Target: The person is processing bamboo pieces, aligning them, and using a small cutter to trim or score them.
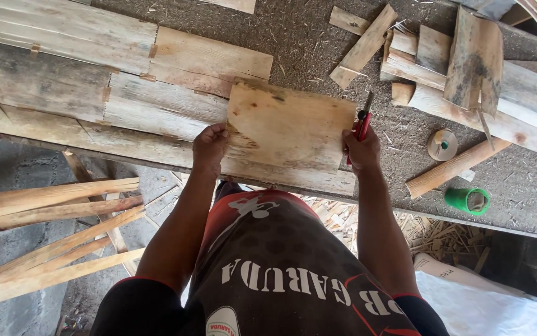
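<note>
Head view: we hold a pale plywood panel [290, 127] flat on the bench [318, 43], its long axis running between our hands. Left hand [209, 148] pinches its near-left edge; right hand [362, 149] presses the right edge, clasping a red-handled tool [364, 121]. Beyond right lie offcuts [362, 46] and green tape [466, 200].

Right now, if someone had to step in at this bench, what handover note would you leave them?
Left hand: grips the left edge of the board, fingers over it.
Right hand: at the board's right edge, holding a red tool that points away from the person.
The board lies flat across the planks at the bench's near edge.
Offcuts, a stick, a green roll and a spool lie to the right.
Done: board placed and steadied.
Left: no mark or cut shows on it yet.
</note>
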